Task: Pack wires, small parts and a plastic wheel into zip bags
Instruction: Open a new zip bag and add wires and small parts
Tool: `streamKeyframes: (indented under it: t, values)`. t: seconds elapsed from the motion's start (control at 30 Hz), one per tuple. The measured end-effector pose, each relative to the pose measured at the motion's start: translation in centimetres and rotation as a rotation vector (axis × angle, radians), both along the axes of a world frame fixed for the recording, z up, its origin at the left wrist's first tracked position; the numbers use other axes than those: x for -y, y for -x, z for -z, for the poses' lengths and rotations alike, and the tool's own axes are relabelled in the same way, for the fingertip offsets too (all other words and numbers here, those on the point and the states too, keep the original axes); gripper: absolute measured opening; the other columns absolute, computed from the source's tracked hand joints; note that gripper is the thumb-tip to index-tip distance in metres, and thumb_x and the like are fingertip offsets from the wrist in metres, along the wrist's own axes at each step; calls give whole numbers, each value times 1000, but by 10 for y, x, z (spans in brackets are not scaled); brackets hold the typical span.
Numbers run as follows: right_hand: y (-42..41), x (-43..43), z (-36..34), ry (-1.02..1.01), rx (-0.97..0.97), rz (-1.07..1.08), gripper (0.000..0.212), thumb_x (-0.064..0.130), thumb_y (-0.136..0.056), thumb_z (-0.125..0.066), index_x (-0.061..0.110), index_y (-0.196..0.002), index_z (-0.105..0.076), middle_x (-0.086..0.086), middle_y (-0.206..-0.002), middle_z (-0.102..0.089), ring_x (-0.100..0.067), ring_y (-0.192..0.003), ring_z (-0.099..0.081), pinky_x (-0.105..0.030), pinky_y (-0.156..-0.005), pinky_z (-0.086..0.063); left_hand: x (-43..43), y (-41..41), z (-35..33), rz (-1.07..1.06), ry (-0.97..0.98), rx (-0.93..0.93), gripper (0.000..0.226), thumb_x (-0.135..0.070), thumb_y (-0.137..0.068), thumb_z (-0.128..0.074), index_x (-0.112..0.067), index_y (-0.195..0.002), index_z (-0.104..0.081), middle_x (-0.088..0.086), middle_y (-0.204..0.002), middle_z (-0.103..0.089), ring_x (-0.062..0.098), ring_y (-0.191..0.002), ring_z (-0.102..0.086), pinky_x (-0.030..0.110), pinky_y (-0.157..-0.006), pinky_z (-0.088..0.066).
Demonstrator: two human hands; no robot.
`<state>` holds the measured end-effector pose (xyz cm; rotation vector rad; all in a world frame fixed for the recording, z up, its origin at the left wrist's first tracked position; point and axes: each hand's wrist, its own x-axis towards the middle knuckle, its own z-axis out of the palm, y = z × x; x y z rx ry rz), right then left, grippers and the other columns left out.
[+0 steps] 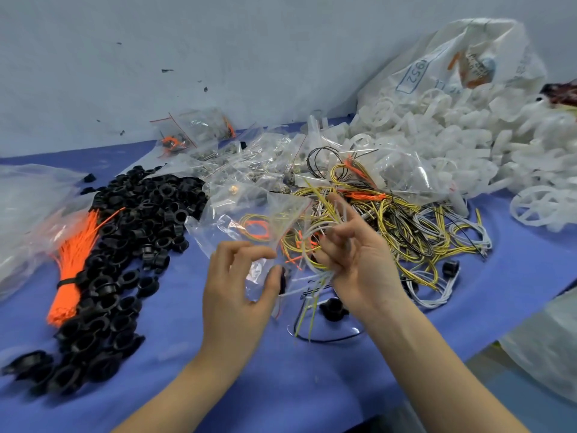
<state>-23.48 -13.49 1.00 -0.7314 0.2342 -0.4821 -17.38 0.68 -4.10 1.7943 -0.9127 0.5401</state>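
A: Where is the zip bag (249, 232)?
B: At centre, above the blue bench (249, 385); the left hand (232, 292) pinches its lower edge between thumb and fingers (243, 250).
A: And the wires?
B: The right hand (352, 264) grips a yellow-white wire bundle (321, 220), fingers curled round it, at 3 o'clock of the bag. Loose wires (421, 229) lie beyond; black rings (125, 245) at 9 o'clock; white wheels (468, 135) at 1 o'clock.

Bare blue table cover (281, 385) lies nearer than the wire pile (406, 226). Left of the pile: black rings (125, 245). Behind it: filled zip bags (249, 157). Right of it: white wheels (468, 145).
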Motion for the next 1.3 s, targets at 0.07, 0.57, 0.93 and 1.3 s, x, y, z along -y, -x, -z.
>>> streamKeyframes:
  t: [0.07,0.57,0.93,1.3]
  values:
    - [4,11,1,-30,37,14,54,-4,-76,-29,14,-123,-48,7,-50,-19,-7,-36,-12,-17,-36,-14,0,-7,4,-21,-130,27,14,-30,-84,-65,-25,-97,-70,-9,-113,-46,17,-92,-52,24,-83,-40]
    - [14,68,12,1141,-485,194,47,-4,-89,-45,25,-126,-53,1,-76,-62,-19,-67,-62,-26,-63,-52,3,-13,10,18,-47,-259,42,7,-87,-60,-17,-121,-65,-24,-114,-52,8,-81,-58,8,-74,-47]
    - [42,98,-28,335,-217,61,38,-1,-86,-29,16,-115,-45,4,-46,-26,-6,-31,-20,-15,-41,-14,1,-14,9,33,-10,-264,45,11,-87,-56,-19,-120,-64,-20,-114,-53,3,-85,-57,4,-70,-43]
    - [44,42,-24,192,-151,-341,49,6,-71,-37,17,-117,-49,5,-51,-14,-9,-40,-7,-16,-42,-7,1,7,-4,290,76,-144,32,-26,-92,-53,-19,-123,-57,-6,-125,-62,12,-115,-61,19,-95,-45]
